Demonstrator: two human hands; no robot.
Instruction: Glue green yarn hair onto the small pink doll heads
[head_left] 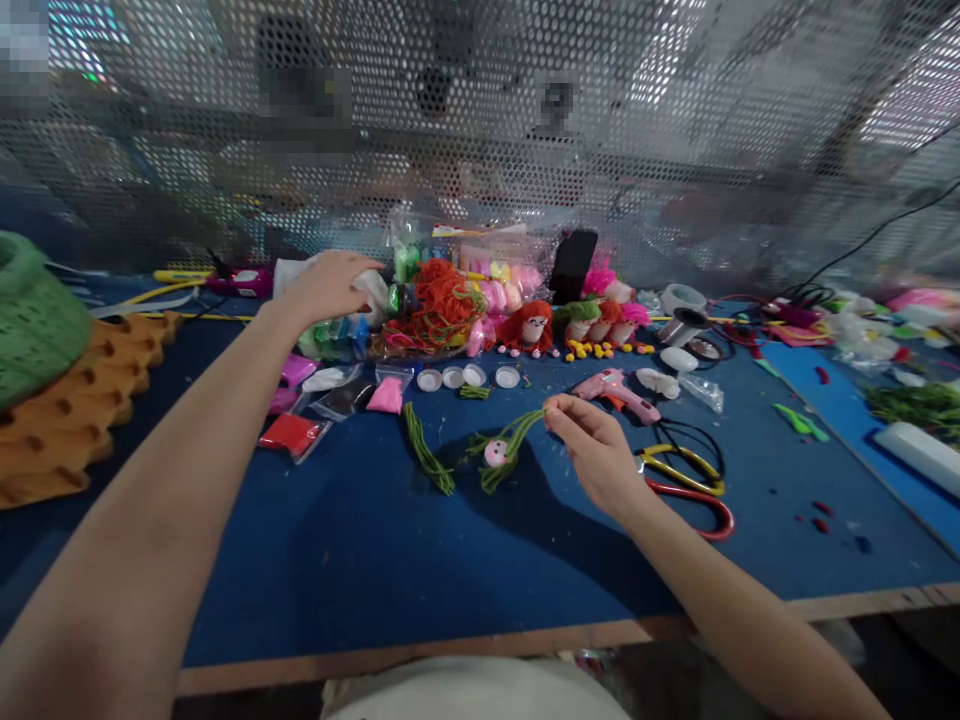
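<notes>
My right hand (pixel 592 440) pinches the ends of green yarn strands (pixel 523 425) between thumb and fingertips. From these strands hangs a small pale-pink doll head (pixel 496 453) with dark eyes, just over the blue table. My left hand (pixel 334 285) reaches to the back left, its fingers curled over a crumpled white tissue (pixel 373 292); the grip is partly hidden. A loose bundle of green yarn (pixel 427 450) lies left of the head, and a shorter green piece (pixel 474 392) lies behind it.
Finished yarn-haired dolls (pixel 535 325) and a heap of orange yarn (pixel 435 305) line the back. A pink glue gun (pixel 619 393) and scissors (pixel 686 490) lie to the right. Clay packets (pixel 292 435) and white lids (pixel 506 377) are nearer the left and middle. An orange egg tray (pixel 82 430) stands far left.
</notes>
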